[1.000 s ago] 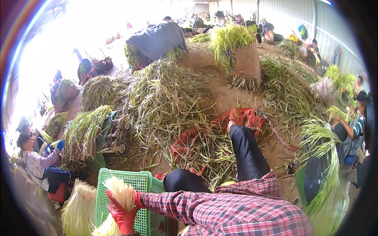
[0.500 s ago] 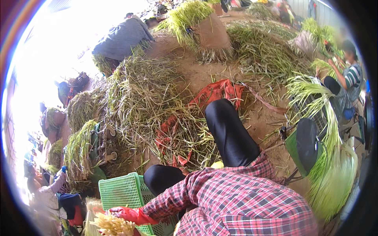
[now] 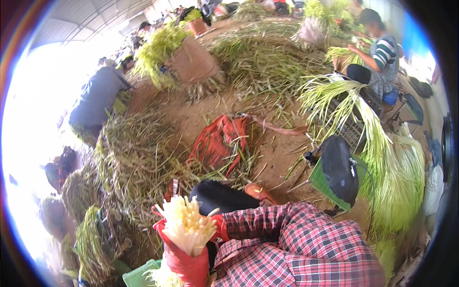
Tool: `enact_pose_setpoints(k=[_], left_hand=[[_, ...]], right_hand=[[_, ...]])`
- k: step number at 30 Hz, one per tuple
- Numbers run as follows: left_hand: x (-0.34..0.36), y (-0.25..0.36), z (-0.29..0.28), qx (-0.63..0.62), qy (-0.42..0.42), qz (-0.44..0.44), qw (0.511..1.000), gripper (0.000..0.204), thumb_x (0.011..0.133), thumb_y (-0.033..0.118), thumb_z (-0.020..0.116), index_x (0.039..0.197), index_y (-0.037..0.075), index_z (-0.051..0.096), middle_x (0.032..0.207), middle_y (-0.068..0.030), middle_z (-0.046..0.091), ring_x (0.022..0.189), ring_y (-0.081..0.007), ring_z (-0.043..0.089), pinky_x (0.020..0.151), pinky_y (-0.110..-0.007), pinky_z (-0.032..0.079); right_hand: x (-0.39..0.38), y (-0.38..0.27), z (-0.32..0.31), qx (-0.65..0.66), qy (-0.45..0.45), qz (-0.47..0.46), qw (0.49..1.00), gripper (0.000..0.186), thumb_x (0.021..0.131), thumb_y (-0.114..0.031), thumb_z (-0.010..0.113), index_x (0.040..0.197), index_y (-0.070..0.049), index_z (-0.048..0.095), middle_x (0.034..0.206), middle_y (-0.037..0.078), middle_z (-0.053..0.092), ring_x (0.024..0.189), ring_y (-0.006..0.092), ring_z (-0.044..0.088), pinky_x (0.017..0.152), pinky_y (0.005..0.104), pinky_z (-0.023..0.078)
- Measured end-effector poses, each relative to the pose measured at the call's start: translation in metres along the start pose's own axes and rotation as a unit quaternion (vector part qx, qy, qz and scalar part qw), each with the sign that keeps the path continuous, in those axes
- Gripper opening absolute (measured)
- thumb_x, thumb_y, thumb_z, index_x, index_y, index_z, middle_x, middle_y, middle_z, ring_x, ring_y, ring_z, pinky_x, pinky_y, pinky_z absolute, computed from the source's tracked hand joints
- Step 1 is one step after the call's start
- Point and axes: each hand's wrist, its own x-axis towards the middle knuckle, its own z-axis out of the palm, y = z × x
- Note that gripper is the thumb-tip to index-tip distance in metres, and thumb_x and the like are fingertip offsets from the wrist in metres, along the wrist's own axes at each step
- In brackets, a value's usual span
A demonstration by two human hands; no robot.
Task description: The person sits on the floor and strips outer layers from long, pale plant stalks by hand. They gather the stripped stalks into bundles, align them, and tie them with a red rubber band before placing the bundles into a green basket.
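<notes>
Upright in front of me is a bunch of pale yellow-white stalks (image 3: 189,225), their cut ends facing up. Around its lower part wraps my left hand (image 3: 189,265), in a red glove. My right hand (image 3: 220,227), also red-gloved, presses against the bunch's right side, and its fingers are mostly hidden behind the stalks. A plaid sleeve (image 3: 258,222) leads to that right hand. Below, partly covered by my left glove, more pale stalks (image 3: 162,276) show beside a green plastic crate (image 3: 138,273).
Heaps of cut green stalks (image 3: 129,153) lie left of me. A red cloth sack (image 3: 220,143) is on the dirt floor ahead. At right stand a green-framed seat with a black pad (image 3: 339,167) and long green leaves (image 3: 397,186). A co-worker (image 3: 377,57) sits farther off.
The bunch has come up from beside the crate toward the middle, with both gloves now at it. My view has turned right, and the crate has dropped mostly out of the picture.
</notes>
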Motion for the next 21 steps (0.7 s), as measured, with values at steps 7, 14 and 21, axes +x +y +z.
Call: enact_pose_setpoints(k=[7, 14, 21], left_hand=[[0.033, -0.004, 0.047, -0.369, -0.122, -0.140, 0.911, 0.107, 0.072, 0.004, 0.078, 0.150, 0.006, 0.006, 0.133, -0.0181, 0.051, 0.116, -0.0301, 0.058, 0.092, -0.040, 0.051], [0.060, -0.012, 0.074, -0.258, -0.123, -0.036, 0.958, 0.115, 0.069, 0.007, 0.079, 0.152, 0.005, 0.000, 0.138, -0.0177, 0.045, 0.118, -0.0278, 0.057, 0.098, -0.038, 0.048], [0.084, -0.001, 0.104, -0.322, -0.186, -0.067, 0.926, 0.113, 0.071, -0.004, 0.074, 0.154, 0.006, -0.003, 0.132, -0.0222, 0.051, 0.114, -0.0277, 0.060, 0.090, -0.035, 0.053]], right_hand=[[-0.015, -0.053, -0.064, 0.004, 0.078, 0.008, 0.997, 0.042, 0.099, -0.027, 0.051, 0.131, -0.001, 0.055, 0.129, 0.011, 0.061, 0.109, 0.0211, 0.061, 0.098, 0.0375, 0.047], [-0.006, -0.082, -0.102, -0.011, 0.124, 0.002, 0.992, 0.040, 0.099, -0.025, 0.050, 0.131, -0.002, 0.055, 0.128, 0.011, 0.061, 0.108, 0.0211, 0.061, 0.097, 0.0369, 0.047], [-0.024, -0.091, -0.125, -0.011, 0.183, 0.019, 0.983, 0.039, 0.099, -0.024, 0.049, 0.131, -0.002, 0.055, 0.127, 0.011, 0.061, 0.107, 0.0211, 0.061, 0.096, 0.0363, 0.047]])
